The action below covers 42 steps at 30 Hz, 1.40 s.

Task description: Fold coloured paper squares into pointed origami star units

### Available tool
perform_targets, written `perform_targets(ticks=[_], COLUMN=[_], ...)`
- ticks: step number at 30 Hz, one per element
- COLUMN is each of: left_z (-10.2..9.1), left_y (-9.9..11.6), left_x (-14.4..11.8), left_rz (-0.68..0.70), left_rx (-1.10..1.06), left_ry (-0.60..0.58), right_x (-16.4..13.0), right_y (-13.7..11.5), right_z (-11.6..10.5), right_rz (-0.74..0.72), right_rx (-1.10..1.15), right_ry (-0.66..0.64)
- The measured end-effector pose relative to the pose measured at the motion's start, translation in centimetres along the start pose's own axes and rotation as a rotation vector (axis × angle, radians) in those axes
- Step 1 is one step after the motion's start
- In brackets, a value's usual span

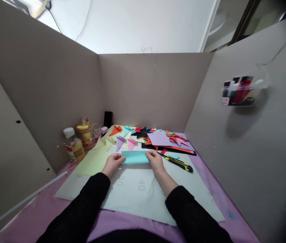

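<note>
A light-blue sheet of paper [135, 157], folded into a long rectangle, is stretched between my two hands above the white mat [130, 199]. My left hand [114, 164] pinches its left end. At the right end, my right hand [155, 161] grips it between thumb and fingers. A black and yellow utility knife [179, 163] lies just right of my right hand. Beyond the paper are several small folded paper pieces, among them a purple one [120, 143], a pink one [132, 144] and an orange one [115, 130].
Pale green paper [92, 162] lies on the left. A pile of coloured paper with a lilac square [159, 138] sits at the back right. A bottle [77, 148], a jar [85, 133] and a black phone [108, 118] stand back left. Grey panels [155, 91] enclose the table.
</note>
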<state>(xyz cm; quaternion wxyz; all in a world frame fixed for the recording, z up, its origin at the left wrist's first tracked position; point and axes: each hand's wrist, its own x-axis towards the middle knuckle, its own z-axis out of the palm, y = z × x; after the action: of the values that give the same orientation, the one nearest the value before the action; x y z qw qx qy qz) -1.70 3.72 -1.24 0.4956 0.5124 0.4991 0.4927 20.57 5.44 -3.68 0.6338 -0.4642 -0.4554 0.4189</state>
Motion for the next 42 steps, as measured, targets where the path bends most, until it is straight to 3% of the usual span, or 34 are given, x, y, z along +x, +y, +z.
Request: perform_targets(ticks=[16,42], left_z=[-0.5,-1.3], left_y=[0.2,-0.1], left_x=[0.1,0.4], left_rz=[-0.036,0.015], left_rx=[0.036,0.154], left_ry=[-0.075,-0.019], right_x=[0.5,0.1], right_y=[-0.2,-0.7], right_z=[-0.7,-0.3], right_rz=[-0.016,0.021], right_rx=[-0.106,-0.159], right_ry=[0.002,-0.033])
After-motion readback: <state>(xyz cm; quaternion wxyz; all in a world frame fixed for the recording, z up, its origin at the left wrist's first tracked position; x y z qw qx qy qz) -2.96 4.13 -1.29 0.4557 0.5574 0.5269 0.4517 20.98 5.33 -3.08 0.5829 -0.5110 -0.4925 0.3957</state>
